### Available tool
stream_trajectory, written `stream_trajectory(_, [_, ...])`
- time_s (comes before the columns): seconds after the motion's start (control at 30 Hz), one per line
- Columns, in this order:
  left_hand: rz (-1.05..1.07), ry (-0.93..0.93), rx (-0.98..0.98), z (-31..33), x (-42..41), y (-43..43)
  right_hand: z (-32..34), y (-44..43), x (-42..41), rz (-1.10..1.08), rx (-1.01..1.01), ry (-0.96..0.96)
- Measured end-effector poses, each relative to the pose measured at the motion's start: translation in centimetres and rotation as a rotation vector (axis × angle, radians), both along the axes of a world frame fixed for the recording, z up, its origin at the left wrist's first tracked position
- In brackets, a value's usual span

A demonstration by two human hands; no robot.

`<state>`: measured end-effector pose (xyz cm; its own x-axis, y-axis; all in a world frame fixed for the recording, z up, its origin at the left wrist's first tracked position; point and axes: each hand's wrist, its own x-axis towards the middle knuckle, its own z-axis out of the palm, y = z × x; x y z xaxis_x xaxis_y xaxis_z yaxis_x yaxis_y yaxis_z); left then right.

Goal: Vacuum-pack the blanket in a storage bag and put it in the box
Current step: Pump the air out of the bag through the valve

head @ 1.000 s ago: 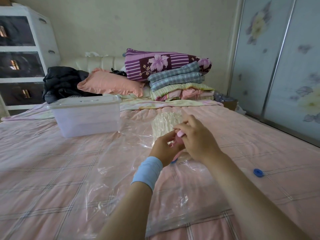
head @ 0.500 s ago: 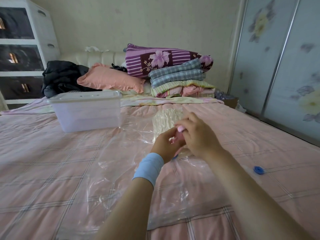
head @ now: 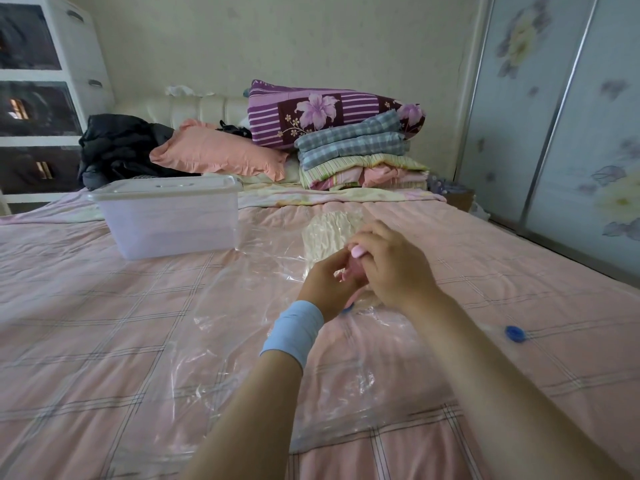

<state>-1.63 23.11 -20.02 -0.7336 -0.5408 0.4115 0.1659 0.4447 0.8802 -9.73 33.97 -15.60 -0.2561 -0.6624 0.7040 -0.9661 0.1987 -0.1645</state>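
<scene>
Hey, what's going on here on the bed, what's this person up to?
A person is working over a clear storage bag spread flat on the bed. The left hand and right hand both grip a small pink object just above the bag. A cream blanket lies inside the bag beyond the hands. A blue cap lies loose to the right, and the plastic box sits at the left with its lid on.

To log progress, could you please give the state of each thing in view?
storage bag: lying flat on the bed, blanket inside.
blanket: bunched at the bag's far end.
box: lid on.
blue cap: loose on the bed.
pink object: gripped by right hand, left hand fingers curled round it.
</scene>
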Motion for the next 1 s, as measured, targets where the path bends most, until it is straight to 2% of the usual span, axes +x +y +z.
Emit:
stream_trajectory(0.07, [-0.005,0.014,0.017,0.2,0.1,-0.1,2.8,0.8,0.5,0.038,-0.1,0.068])
stream_trajectory(0.17, [-0.02,0.031,0.033,0.2,0.0,-0.6,7.6,2.6,1.5,0.093,-0.409,0.161])
stream_trajectory(0.27, [-0.019,0.01,0.012,-0.1,-0.3,-0.8,7.4,2.4,1.3,0.076,-0.594,0.175])
stream_trajectory(0.33, [-0.019,0.004,0.017,-0.3,-0.4,-0.7,4.3,1.1,0.8,0.059,-0.501,0.129])
stream_trajectory(0.43, [0.0,0.001,-0.014,-0.2,-0.5,-0.4,-1.1,-0.7,-0.1,0.022,-0.118,-0.031])
stream_trajectory(0.47, [0.001,0.004,-0.015,-0.1,-0.4,-0.3,-1.4,-0.7,-0.3,0.015,-0.052,-0.049])
stream_trajectory(0.53, [0.007,0.017,0.008,0.1,-0.2,-0.4,0.6,-0.4,0.1,0.036,-0.093,-0.03])
stream_trajectory(0.67, [-0.013,0.04,0.02,0.4,0.0,-1.0,7.0,1.5,1.6,0.113,-0.48,0.129])
stream_trajectory(0.77, [-0.015,0.025,0.003,0.1,-0.1,-0.9,5.9,0.9,1.7,0.073,-0.629,0.158])
stream_trajectory(0.83, [-0.01,0.016,-0.005,-0.2,-0.1,-0.7,2.1,-0.3,1.2,0.047,-0.511,0.106])
stream_trajectory(0.9, [-0.006,0.001,-0.029,-0.2,-0.1,-0.6,-1.9,-1.3,0.6,0.012,-0.273,0.03])
stream_trajectory(1.0, [0.015,0.003,-0.033,0.0,0.2,-0.7,-1.3,-1.4,0.1,0.002,-0.134,0.037])
